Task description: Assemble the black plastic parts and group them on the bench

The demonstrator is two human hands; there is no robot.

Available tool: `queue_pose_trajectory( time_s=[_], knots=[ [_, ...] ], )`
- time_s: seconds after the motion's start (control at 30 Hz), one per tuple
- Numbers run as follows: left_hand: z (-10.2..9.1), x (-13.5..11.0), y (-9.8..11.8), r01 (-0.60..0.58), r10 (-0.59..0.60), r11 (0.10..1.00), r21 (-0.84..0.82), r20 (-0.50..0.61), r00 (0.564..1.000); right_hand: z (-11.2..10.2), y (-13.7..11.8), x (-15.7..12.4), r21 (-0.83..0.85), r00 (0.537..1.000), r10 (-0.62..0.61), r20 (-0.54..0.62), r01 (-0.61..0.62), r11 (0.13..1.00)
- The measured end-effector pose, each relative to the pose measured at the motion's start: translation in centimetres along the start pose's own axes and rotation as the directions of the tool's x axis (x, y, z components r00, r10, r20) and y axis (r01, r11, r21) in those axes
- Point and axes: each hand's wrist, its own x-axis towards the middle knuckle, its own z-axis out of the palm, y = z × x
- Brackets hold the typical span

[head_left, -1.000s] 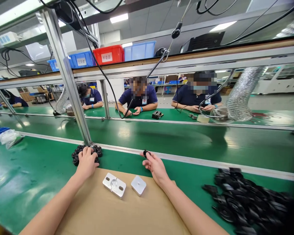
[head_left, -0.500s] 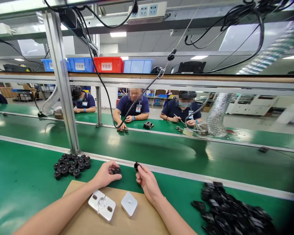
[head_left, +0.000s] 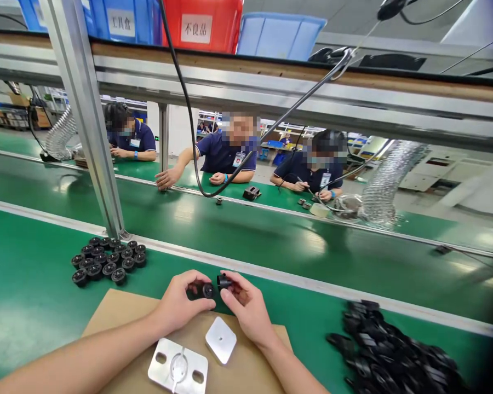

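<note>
My left hand (head_left: 185,301) is closed round a small round black part (head_left: 207,290), its round face turned toward the other hand. Facing it at a small gap, my right hand (head_left: 246,303) pinches a black cylindrical cap (head_left: 223,281) between thumb and fingers. Below the hands, on a brown board (head_left: 127,328), lie two metal blocks. One silver plate (head_left: 156,364) has a round recess and two oval slots. A smaller diamond-turned silver block (head_left: 221,339) with a little centre hole sits nearer my right hand.
Several round black parts (head_left: 109,257) stand grouped at left beside a metal post (head_left: 84,120). A heap of black parts (head_left: 394,350) lies at right. Co-workers (head_left: 230,148) sit across the green bench. A black cable (head_left: 189,109) hangs ahead.
My hands have come closer together, and the cap now faces the part in my left hand. My view has tilted down. A co-worker's arm has reached out to the left.
</note>
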Motion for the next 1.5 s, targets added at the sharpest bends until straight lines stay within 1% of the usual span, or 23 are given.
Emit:
queue_pose_trajectory(
  time_s=[0.1,0.3,0.6,0.77,0.97,1.07,1.23,1.5],
  knots=[
    [-0.34,0.23,-0.02,-0.01,0.01,0.999,-0.038,-0.005,1.0,0.21,-0.18,-0.25,-0.123,0.999,-0.029,0.019,0.031,0.992],
    [-0.55,0.36,-0.44,-0.012,0.02,0.989,-0.15,0.051,0.998,0.43,-0.37,-0.03,-0.159,0.998,-0.069,0.006,0.069,0.985],
    [-0.53,0.38,-0.9,-0.067,0.084,0.989,-0.135,0.123,0.989,0.55,-0.19,-0.07,-0.152,0.993,-0.106,0.044,0.112,0.982],
    [-0.66,0.37,-0.65,-0.072,0.082,0.994,-0.086,0.129,0.988,0.63,-0.53,-0.03,-0.183,0.992,-0.11,0.059,0.119,0.976],
    [-0.73,0.34,-0.52,-0.087,0.101,0.992,-0.088,0.164,0.981,0.59,-0.37,-0.07,-0.193,0.987,-0.139,0.083,0.153,0.969],
    [-0.76,0.38,-0.54,-0.092,0.108,0.991,-0.102,0.162,0.981,0.51,-0.2,-0.08,-0.191,0.987,-0.132,0.088,0.147,0.97],
    [-0.87,0.52,-0.45,-0.097,0.106,0.993,-0.072,0.149,0.983,0.44,-0.03,-0.07,-0.201,0.987,-0.125,0.1,0.143,0.969],
    [-0.92,0.48,-0.74,-0.045,0.052,0.997,-0.064,0.119,0.991,0.43,-0.21,-0.21,-0.231,0.978,-0.147,0.147,0.178,0.957]
  ],
)
